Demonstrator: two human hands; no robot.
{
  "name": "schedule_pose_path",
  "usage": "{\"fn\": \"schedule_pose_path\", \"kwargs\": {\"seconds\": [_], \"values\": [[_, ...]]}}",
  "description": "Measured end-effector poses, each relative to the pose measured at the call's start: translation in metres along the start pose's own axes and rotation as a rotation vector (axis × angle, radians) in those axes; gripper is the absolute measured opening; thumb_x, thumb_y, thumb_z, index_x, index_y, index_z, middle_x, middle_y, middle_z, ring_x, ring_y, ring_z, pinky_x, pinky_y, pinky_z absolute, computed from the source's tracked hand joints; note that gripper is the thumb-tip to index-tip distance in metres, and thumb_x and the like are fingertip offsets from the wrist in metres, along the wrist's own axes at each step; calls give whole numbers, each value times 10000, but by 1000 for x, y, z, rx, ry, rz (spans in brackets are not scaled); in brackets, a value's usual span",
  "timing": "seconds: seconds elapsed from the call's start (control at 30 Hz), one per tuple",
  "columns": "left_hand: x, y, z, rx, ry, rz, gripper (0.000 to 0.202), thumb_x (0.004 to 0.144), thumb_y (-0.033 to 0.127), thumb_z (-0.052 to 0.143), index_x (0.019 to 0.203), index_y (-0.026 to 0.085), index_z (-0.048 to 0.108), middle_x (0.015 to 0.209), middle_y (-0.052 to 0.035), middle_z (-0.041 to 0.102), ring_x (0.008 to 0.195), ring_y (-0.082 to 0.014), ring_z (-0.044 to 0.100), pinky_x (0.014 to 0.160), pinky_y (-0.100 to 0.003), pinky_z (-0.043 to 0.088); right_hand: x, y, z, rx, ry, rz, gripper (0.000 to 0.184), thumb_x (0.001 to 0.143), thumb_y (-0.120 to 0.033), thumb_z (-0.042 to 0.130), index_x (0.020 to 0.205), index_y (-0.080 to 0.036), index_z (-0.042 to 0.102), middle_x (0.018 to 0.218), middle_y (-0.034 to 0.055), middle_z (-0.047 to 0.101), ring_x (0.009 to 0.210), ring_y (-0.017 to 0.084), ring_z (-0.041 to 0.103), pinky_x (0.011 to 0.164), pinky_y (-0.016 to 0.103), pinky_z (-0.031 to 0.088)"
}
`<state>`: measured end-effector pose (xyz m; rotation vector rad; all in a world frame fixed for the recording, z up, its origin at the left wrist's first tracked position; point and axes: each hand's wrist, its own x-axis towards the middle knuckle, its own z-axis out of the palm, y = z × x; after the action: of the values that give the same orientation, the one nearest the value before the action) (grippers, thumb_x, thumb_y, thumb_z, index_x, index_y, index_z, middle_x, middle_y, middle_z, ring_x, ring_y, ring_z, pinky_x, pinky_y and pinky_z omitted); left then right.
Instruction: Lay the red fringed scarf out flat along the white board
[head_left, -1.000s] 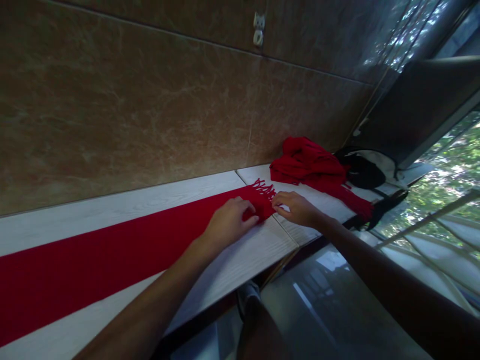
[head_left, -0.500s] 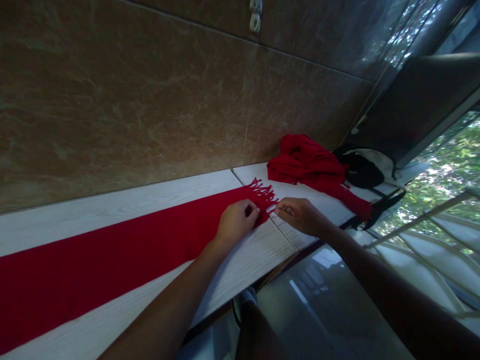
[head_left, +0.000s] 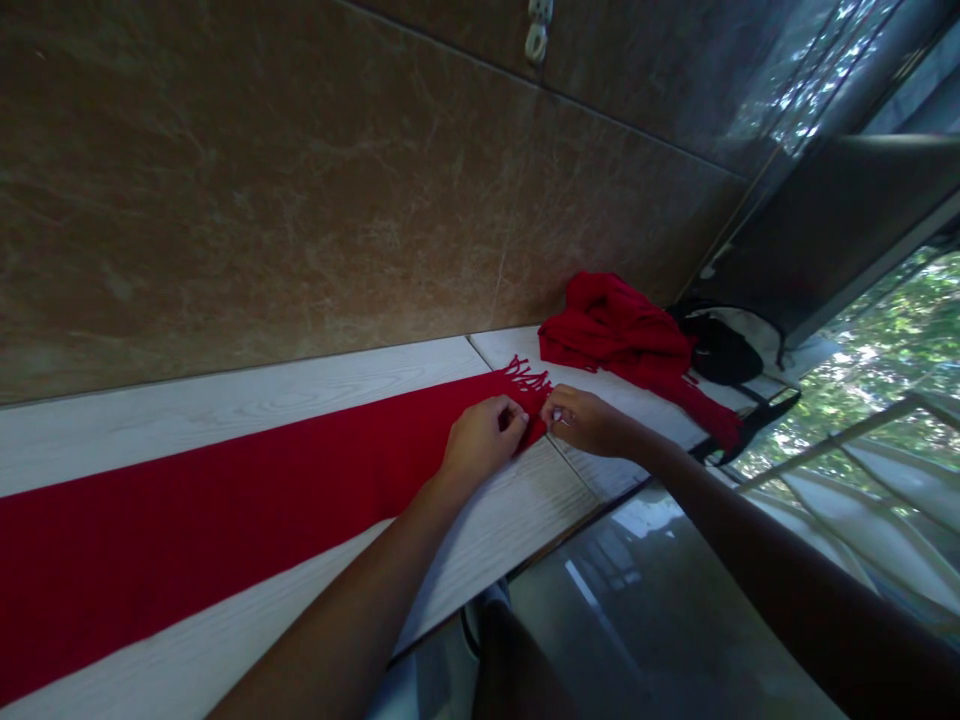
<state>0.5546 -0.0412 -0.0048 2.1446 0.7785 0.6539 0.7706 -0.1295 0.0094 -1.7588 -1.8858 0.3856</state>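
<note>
My feed is dim indoors. Daylight pours from the window (head_left: 892,330) at right, overexposed, and glares off the glossy floor (head_left: 660,590). The red scarf (head_left: 225,500) looks sharp; edges bow, corners smear.

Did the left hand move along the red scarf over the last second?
Yes, slightly. The left hand has slid along the scarf toward the table seam, ending nearer the right hand.
</note>
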Motion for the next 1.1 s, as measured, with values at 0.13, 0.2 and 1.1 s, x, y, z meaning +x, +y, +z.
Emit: {"fn": "schedule_pose_path", "kwargs": {"seconds": [0.13, 0.2, 1.1], "values": [[0, 1, 0, 37, -22, -9, 125, 1026, 264, 673, 963, 214, 768, 945, -12, 805, 856, -178, 693, 717, -291, 410, 9, 7, -3, 133, -46, 107, 116, 812, -223, 605, 894, -234, 686, 790, 22, 717, 740, 194, 673, 690, 317, 523], [-1, 1, 0, 55, -29, -8, 129, 1030, 275, 670, 970, 218, 768, 960, -14, 809, 866, -182, 698, 716, -295, 410, 11, 11, -3, 187, -62, 147, 169, 780, -232, 600, 922, -229, 690, 740, 6, 702, 691, 184, 663, 641, 301, 509], [-3, 12, -2, 325, -92, 33, 234, 1103, 327, 563, 1116, 228, 775, 1153, -62, 802, 1048, -238, 736, 820, -311, 505, -17, -13, 12, -229, 291, -125, 59, 911, -243, 735, 914, -244, 676, 934, 32, 701, 767, 183, 623, 702, 310, 460]]}}
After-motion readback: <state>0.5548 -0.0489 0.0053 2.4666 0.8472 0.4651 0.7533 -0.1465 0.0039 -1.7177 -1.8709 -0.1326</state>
